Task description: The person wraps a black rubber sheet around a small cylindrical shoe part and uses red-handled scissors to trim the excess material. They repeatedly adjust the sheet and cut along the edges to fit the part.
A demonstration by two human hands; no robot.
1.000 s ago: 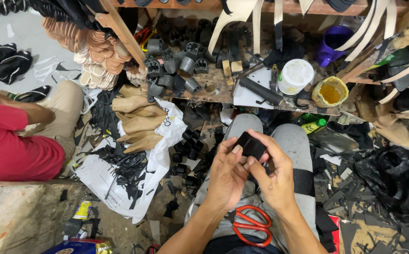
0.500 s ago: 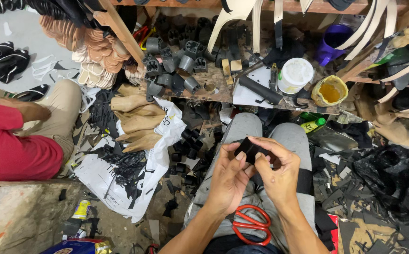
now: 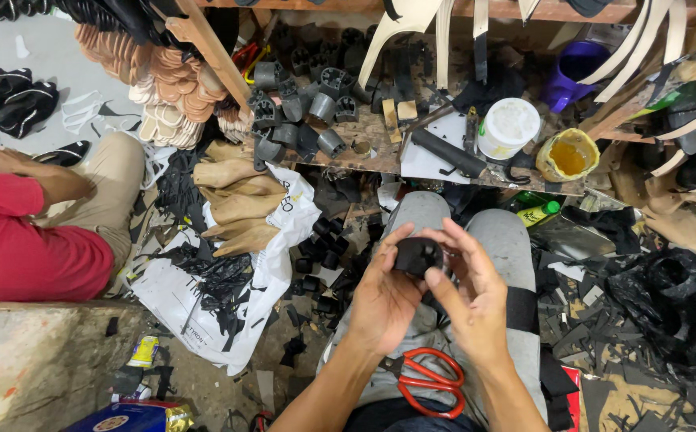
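While sitting with both knees up under the camera, the person is holding a small black block-shaped piece [image 3: 418, 256] above the lap, between the two hands. The left hand [image 3: 384, 296] is gripping the piece from below and the side, fingers curling around it. The right hand [image 3: 476, 292] is pressing its thumb against the lower edge of the piece, with the other fingers spreading over the top; whether they are all touching it cannot be told.

Red-handled scissors [image 3: 424, 382] are lying on the lap, just beneath the wrists. Ahead of the knees, a cluttered wooden worktop [image 3: 372, 152] is carrying dark grey heel blocks [image 3: 316, 100], a white lidded tub [image 3: 510, 128] and a yellow-stained pot [image 3: 567, 155] close beside it. A purple jug [image 3: 576, 68] is standing further back. Tan shoe uppers [image 3: 240, 200] are lying stacked on a white plastic bag [image 3: 228, 304] on the floor to the left. A co-worker in a red shirt [image 3: 28, 248] is sitting at the far left.
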